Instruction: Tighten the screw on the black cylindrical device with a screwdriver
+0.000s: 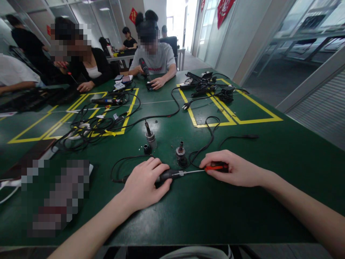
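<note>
My left hand (148,185) is wrapped round a black cylindrical corded power tool (165,175) lying on the green table. My right hand (229,167) grips a screwdriver (217,168) by its red and black handle. Its thin metal shaft points left to the metal-fitted end of the power tool. Whether the tip sits in a screw is too small to tell. Just beyond my hands, a silver cylindrical part with a dark shaft (150,136) stands upright beside a small black cap (147,149). Closer in are a shorter metal part (180,149) and a black ring (182,161).
A loose black cable (211,135) loops beyond my right hand. Tangled cables (88,126) lie at left, and a heap of black devices (201,82) at back right. Yellow tape (215,125) marks the green table (242,216). A co-worker opposite (153,54) holds a dark tool (144,67).
</note>
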Demonstrator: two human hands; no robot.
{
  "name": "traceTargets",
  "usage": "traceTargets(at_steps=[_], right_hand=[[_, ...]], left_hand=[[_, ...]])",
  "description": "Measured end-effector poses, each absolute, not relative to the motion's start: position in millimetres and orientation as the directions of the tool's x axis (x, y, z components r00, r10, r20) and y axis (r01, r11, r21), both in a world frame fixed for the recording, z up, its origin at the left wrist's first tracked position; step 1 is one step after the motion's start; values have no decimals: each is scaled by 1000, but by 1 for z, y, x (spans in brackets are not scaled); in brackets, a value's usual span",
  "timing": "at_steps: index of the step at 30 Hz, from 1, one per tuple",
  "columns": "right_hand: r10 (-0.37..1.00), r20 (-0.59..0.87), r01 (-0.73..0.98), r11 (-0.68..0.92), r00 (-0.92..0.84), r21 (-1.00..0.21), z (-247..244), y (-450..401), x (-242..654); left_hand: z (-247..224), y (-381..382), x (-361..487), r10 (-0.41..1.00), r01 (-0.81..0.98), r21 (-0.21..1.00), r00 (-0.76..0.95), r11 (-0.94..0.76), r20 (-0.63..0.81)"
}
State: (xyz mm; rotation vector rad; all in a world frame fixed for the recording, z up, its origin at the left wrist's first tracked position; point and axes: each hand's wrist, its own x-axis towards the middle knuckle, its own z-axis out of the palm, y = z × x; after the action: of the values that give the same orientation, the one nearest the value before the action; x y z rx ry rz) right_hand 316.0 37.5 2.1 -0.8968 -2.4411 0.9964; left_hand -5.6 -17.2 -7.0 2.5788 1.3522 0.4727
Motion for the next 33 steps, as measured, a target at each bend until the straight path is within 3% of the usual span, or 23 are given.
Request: traceTargets(at_steps=[13,33], right_hand=[[654,81,456,606,-752,-652,4,38,312],[644,73,419,575,-761,-703,5,38,314]], left_hand=[[-6,-17,-5,825,762,317,534,-564,184],[-3,-19,-4,821,756,323,544,-569,171]])
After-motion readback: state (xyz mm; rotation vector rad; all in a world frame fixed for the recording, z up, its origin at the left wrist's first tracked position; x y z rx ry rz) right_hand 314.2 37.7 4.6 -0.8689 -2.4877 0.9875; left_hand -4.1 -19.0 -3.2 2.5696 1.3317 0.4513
